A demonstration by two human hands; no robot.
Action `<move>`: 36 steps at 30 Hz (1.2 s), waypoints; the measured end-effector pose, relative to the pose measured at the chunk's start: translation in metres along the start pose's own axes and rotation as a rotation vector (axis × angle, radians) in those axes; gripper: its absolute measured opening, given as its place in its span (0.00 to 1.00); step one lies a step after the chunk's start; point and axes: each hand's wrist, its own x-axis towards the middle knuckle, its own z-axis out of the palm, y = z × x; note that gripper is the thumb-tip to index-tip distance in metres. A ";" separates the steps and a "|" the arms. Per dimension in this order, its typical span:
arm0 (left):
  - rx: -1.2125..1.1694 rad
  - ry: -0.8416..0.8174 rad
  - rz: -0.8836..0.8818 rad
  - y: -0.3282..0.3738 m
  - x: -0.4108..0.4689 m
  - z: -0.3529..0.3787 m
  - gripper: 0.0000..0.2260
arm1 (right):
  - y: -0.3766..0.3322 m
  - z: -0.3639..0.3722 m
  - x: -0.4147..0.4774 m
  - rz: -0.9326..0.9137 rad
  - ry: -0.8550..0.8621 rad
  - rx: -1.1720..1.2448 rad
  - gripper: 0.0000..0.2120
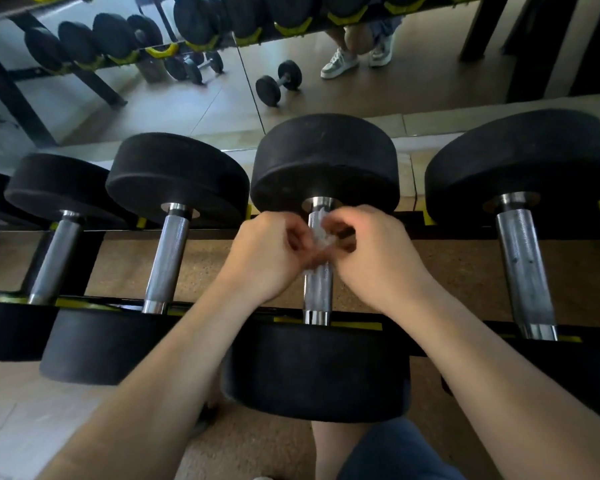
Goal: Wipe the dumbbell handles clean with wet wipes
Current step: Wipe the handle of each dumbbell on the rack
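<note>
While both your arms reach in over the rack (361,325), your left grip (274,247) and right grip (371,251) meet right above the middle dumbbell's handle (317,289), fingers curled, each pinching the small crumpled wipe (323,237). That wipe sits over the far end of the handle, just short of the rear weight (326,161). Blur hides your fingertips. Other dumbbells (168,258) lie to either side of that handle, well apart from it.

Wall mirror (187,109) ahead; tan tiled floor (21,427); black-yellow rack (354,324).
</note>
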 end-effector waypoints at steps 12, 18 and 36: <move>-0.516 -0.155 -0.207 -0.025 -0.023 -0.010 0.07 | -0.012 0.002 0.019 -0.473 -0.252 -0.432 0.03; -0.399 -0.225 -0.202 -0.041 -0.036 -0.022 0.07 | -0.009 0.006 0.013 -0.615 -0.606 -0.245 0.07; -0.196 -0.160 0.135 -0.040 -0.054 -0.049 0.03 | -0.021 0.000 0.053 -0.770 -0.560 -0.586 0.09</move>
